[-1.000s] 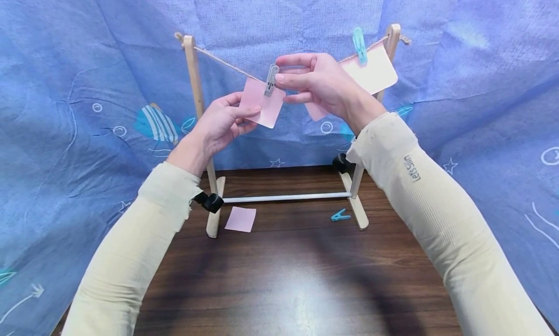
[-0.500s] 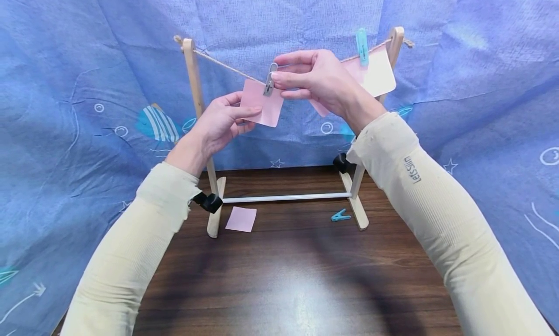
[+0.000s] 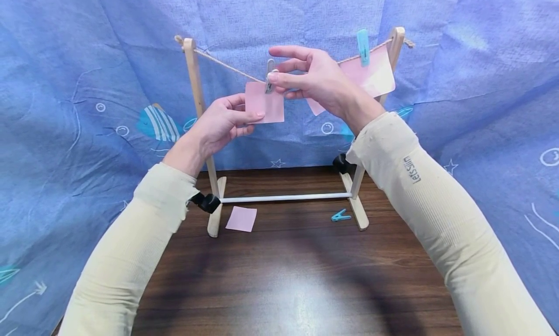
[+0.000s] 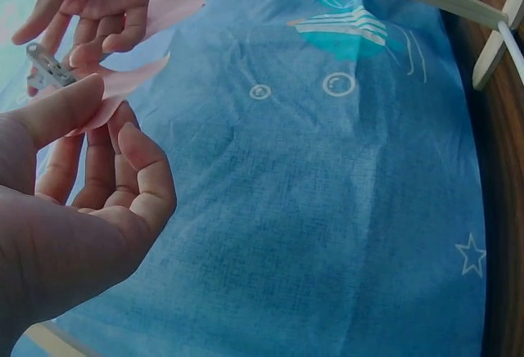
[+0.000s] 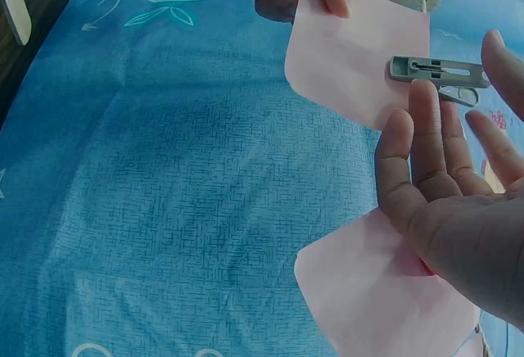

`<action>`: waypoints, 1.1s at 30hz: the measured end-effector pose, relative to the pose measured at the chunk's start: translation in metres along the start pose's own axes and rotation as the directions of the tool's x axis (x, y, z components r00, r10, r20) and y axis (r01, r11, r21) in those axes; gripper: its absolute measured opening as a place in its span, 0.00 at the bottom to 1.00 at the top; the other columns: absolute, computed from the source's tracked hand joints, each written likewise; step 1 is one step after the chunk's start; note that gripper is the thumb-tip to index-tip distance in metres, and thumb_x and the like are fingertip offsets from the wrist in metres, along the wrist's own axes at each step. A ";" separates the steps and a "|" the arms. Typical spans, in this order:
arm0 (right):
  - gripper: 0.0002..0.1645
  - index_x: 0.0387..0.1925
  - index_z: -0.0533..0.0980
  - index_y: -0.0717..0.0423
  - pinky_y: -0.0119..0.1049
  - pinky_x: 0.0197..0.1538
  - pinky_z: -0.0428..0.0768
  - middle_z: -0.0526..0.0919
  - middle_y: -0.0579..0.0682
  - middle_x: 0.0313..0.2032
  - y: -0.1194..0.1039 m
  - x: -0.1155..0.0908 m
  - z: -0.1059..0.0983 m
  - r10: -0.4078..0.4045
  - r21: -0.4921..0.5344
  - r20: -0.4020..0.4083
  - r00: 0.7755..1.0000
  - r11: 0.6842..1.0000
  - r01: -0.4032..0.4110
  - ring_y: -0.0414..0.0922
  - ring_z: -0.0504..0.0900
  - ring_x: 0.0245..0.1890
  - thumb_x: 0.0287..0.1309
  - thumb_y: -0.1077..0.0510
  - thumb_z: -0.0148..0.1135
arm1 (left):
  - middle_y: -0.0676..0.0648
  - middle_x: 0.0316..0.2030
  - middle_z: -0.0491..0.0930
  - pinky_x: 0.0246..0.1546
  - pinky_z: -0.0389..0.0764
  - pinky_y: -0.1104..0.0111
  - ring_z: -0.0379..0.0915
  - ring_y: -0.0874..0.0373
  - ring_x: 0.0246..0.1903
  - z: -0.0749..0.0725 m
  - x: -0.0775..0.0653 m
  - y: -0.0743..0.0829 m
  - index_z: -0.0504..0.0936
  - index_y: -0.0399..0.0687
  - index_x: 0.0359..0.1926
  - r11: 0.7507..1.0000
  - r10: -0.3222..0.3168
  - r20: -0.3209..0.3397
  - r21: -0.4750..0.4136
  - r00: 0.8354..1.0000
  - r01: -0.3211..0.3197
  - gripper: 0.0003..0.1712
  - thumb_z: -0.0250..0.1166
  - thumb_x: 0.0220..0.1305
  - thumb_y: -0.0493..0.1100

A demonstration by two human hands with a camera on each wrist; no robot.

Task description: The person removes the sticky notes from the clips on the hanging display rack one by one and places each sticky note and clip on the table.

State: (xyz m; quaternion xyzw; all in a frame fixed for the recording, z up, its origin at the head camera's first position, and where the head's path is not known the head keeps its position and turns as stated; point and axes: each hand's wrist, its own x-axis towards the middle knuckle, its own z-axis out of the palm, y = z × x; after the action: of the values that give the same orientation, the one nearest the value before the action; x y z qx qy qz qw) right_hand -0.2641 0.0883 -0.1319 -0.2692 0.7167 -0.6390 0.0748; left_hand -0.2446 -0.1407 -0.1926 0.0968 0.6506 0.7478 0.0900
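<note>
My left hand (image 3: 216, 125) pinches the lower left part of a square pink paper (image 3: 272, 108) between thumb and fingers. A grey clothespin (image 5: 446, 72) bites the paper's upper edge at the sagging rope (image 3: 229, 68). Around the clothespin's upper end is my right hand (image 3: 320, 79), its fingers loosely spread. In the right wrist view the thumb stands apart from the clothespin while fingertips are right at its side. Partly behind the right hand hangs another pink paper (image 5: 368, 283). A blue clothespin (image 3: 363, 47) clips a further pink paper (image 3: 380, 74) to the rope's right end.
The rope runs between two wooden posts (image 3: 195, 79), joined low down by a white rod (image 3: 286, 198). On the brown table (image 3: 279, 258) lie a pink paper square (image 3: 241, 219) at left and a blue clothespin (image 3: 340, 215) at right. A blue patterned cloth (image 3: 279, 137) hangs behind.
The right hand's fingers have loosened and spread around the grey clothespin. The clipped paper has turned from tilted to nearly level, with the left hand still pinching it.
</note>
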 end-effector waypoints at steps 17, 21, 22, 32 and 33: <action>0.28 0.58 0.80 0.60 0.42 0.54 0.84 0.85 0.58 0.52 0.004 -0.002 -0.003 -0.002 -0.098 0.001 1.000 0.995 0.002 0.49 0.87 0.47 0.54 0.63 0.77 | 0.45 0.40 0.84 0.34 0.82 0.69 0.80 0.55 0.38 -0.010 0.006 -0.003 0.83 0.42 0.50 1.000 -0.011 -0.036 -0.022 0.999 0.010 0.15 0.71 0.63 0.31; 0.31 0.59 0.79 0.62 0.41 0.52 0.85 0.86 0.58 0.51 0.003 -0.002 -0.004 0.002 -0.122 -0.019 1.000 0.993 -0.005 0.49 0.87 0.46 0.52 0.62 0.78 | 0.45 0.41 0.84 0.35 0.82 0.69 0.79 0.55 0.39 -0.011 0.006 -0.003 0.83 0.42 0.50 1.000 -0.006 -0.035 -0.020 0.999 0.005 0.14 0.71 0.63 0.32; 0.31 0.59 0.79 0.63 0.42 0.52 0.85 0.86 0.58 0.51 0.003 -0.002 -0.004 0.004 -0.121 -0.021 1.000 0.993 -0.006 0.49 0.88 0.46 0.52 0.62 0.79 | 0.45 0.41 0.84 0.37 0.82 0.68 0.79 0.55 0.39 -0.011 0.006 -0.003 0.83 0.42 0.50 1.000 -0.006 -0.037 -0.013 0.999 0.006 0.14 0.71 0.63 0.32; 0.29 0.56 0.81 0.64 0.42 0.50 0.86 0.87 0.58 0.47 0.005 -0.002 -0.006 0.011 -0.085 -0.030 0.999 0.996 -0.014 0.50 0.88 0.46 0.52 0.63 0.78 | 0.45 0.40 0.85 0.38 0.83 0.68 0.80 0.55 0.40 -0.010 0.004 -0.004 0.81 0.40 0.54 1.000 -0.004 -0.043 0.012 0.999 0.004 0.18 0.70 0.64 0.32; 0.28 0.56 0.81 0.64 0.42 0.50 0.86 0.87 0.58 0.47 0.006 -0.002 -0.007 0.010 -0.084 -0.032 0.999 0.996 -0.013 0.51 0.88 0.46 0.52 0.63 0.78 | 0.45 0.40 0.85 0.37 0.83 0.69 0.80 0.55 0.40 -0.010 0.003 -0.004 0.81 0.39 0.54 1.000 -0.002 -0.044 0.014 0.999 0.002 0.18 0.70 0.64 0.32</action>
State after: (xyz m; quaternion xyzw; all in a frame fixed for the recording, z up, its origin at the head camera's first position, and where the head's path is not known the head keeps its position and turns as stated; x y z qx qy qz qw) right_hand -0.2670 0.0952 -0.1365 -0.2578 0.7457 -0.6118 0.0559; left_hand -0.2504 -0.1483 -0.1978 0.0801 0.6576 0.7452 0.0756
